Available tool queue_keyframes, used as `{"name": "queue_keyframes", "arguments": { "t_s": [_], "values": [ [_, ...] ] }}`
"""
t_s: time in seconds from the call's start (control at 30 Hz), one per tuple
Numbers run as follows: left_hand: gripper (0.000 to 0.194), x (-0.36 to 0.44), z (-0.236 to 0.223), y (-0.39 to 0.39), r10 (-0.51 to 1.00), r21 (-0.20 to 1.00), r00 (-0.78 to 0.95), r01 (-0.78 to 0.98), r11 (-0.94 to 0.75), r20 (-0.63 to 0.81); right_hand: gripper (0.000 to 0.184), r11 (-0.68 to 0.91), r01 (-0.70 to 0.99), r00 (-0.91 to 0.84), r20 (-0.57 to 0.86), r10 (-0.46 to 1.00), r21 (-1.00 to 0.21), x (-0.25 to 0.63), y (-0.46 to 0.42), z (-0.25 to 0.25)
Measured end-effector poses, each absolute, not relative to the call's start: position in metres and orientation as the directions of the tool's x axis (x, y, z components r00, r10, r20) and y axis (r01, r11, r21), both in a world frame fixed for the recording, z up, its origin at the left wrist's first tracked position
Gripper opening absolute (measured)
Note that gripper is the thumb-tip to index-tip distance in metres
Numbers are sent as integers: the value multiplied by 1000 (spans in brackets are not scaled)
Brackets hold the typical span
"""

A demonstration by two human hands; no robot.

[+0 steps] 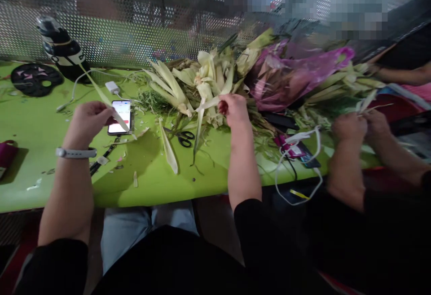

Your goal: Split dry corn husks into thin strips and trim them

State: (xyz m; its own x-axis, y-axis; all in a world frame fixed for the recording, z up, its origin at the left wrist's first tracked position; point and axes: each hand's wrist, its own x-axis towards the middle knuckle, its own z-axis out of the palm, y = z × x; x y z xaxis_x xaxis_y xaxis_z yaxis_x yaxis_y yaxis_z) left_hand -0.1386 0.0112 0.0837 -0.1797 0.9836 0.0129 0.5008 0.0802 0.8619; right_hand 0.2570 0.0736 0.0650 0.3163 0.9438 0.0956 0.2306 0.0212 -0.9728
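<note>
My left hand (88, 122), with a pale watch strap on its wrist, pinches a long thin strip of corn husk (97, 89) above a lit phone (118, 126). My right hand (235, 108) is closed at the near side of a heap of corn husks (210, 77). A pale husk piece (211, 103) runs left from its fingers, and a narrow strip hangs down beside it. Black scissors (186, 139) lie between my hands, near a loose husk leaf (168, 149) on the green table (128, 187).
A perforated metal screen (128, 21) backs the table. At the left stand a dark bottle (65, 48) and a black palette-shaped object (36, 79). A pink plastic bag (286, 77) lies amid the husks. Further right, another person's hands (350, 126) hold husk strips near white cables (276, 182).
</note>
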Motion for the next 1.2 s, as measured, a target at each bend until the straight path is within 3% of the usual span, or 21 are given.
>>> {"name": "queue_keyframes", "arguments": {
  "t_s": [0.1, 0.17, 0.23, 0.37, 0.47, 0.6, 0.7, 0.8, 1.07, 1.13, 1.2],
  "values": [
    [21, -120, 74, 9, 979, 969, 147, 222, 107, -142, 20, 2, 157, -216, -32, 976, -988, 225, 48, 72],
    [24, -103, 67, 7, 936, 971, 282, 172, 166, -210, 18, -34, 179, -516, -124, 848, -983, 194, 30, 72],
    [28, -88, 61, 5, 891, 965, 372, 116, 234, -261, 18, -71, 234, -669, -213, 712, -970, 164, 18, 66],
    [37, -69, 51, 1, 836, 961, 478, 79, 267, -271, 14, -93, 359, -617, -311, 723, -929, 130, 10, 50],
    [37, -65, 46, 2, 888, 970, 400, 179, 166, -225, 23, 12, 434, -559, -259, 788, -901, 130, 11, 47],
    [29, -74, 47, 7, 968, 979, 215, 184, 93, -132, 33, 99, 490, -551, -219, 805, -866, 147, 17, 55],
    [25, -84, 49, 13, 980, 968, 107, 208, 141, -165, 31, 163, 690, -430, -218, 876, -705, 154, 24, 50],
    [24, -88, 46, 17, 970, 928, 67, 312, 204, -235, 26, 236, 779, -472, -295, 831, -581, 151, 28, 40],
    [36, -75, 32, 18, 926, 799, 119, 553, 237, -357, 14, 68, 613, -488, -309, 816, -787, 169, 25, 64],
    [38, -73, 33, 16, 925, 779, 129, 588, 218, -356, 16, 71, 613, -473, -293, 831, -787, 169, 24, 66],
    [39, -71, 36, 15, 930, 755, 123, 625, 197, -346, 20, 109, 703, -457, -330, 826, -703, 163, 24, 62]
  ]
}}
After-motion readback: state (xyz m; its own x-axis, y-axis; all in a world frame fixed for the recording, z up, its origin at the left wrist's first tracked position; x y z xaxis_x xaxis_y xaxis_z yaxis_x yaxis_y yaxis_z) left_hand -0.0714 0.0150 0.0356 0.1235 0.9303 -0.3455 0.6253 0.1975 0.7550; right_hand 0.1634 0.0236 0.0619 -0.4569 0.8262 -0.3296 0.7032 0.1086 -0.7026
